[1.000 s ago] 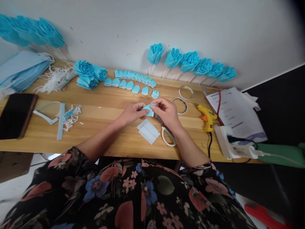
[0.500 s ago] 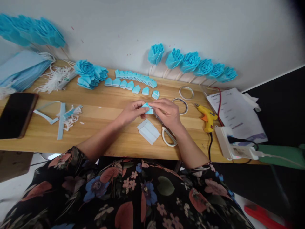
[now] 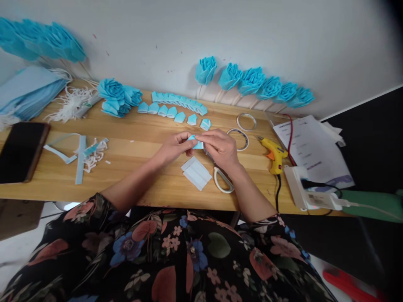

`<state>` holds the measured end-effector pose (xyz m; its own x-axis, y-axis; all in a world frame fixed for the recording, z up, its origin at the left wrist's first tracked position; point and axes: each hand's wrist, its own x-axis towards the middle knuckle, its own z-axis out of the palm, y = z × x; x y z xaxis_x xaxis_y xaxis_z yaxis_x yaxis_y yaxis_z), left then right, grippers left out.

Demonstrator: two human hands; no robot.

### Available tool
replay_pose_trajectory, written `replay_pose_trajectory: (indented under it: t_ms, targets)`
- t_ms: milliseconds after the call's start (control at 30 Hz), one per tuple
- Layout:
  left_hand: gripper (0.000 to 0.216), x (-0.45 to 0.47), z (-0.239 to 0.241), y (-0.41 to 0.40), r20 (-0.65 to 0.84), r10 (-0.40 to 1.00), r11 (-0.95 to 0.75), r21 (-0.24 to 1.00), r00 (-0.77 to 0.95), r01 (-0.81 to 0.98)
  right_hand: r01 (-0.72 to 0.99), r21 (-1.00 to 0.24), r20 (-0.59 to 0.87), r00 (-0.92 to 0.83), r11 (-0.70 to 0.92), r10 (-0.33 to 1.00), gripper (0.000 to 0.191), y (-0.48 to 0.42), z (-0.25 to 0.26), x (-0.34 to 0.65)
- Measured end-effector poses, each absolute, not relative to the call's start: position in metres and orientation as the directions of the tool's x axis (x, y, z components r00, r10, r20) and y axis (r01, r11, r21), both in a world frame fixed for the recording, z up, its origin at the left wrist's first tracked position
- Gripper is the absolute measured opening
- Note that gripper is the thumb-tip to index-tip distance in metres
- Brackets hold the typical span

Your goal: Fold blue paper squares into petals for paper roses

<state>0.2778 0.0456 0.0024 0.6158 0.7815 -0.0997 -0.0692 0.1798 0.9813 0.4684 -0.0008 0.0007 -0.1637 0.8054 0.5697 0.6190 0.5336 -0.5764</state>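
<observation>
Blue folded piece (image 3: 198, 145) sits pinched by left hand (image 3: 175, 147) and right hand (image 3: 223, 147) (both hands curled close)

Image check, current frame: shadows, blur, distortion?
Head view: soft shadow beside the leftmost upright light-blue ruffled flower on the pale wall; head view: top right corner goes black, wide-angle stretch toward the left edge; head view: too little detail to read the folds of the small light-blue piece between left hand and right hand, or text on the white printed sheet.
</observation>
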Motion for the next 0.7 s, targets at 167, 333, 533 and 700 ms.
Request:
replay_pose_trajectory:
  t_ms: [167,333,533,700]
  targets:
    - [0.025,0.278,-0.001,0.048,-0.096,0.813,0.164,0.984,0.574,-0.068,0.552,-0.696,0.482,-0.116,0.460,0.868,0.027,-0.003,0.004,0.465]
    - [0.025,0.278,0.001,0.048,-0.066,0.826,0.117,0.992,0.560,-0.055,0.205,-0.972,0.119,0.015,0.113,0.993,0.041,-0.004,0.008,0.464]
    - [0.028,0.279,0.003,0.048,-0.057,0.827,0.069,0.998,0.559,-0.001,0.043,-0.996,-0.085,-0.080,-0.081,0.993,0.055,-0.002,0.011,0.464]
    - [0.027,0.279,0.002,0.048,-0.053,0.847,0.057,0.998,0.529,0.009,0.034,-0.997,-0.076,-0.110,-0.072,0.991,0.040,-0.004,0.014,0.462]
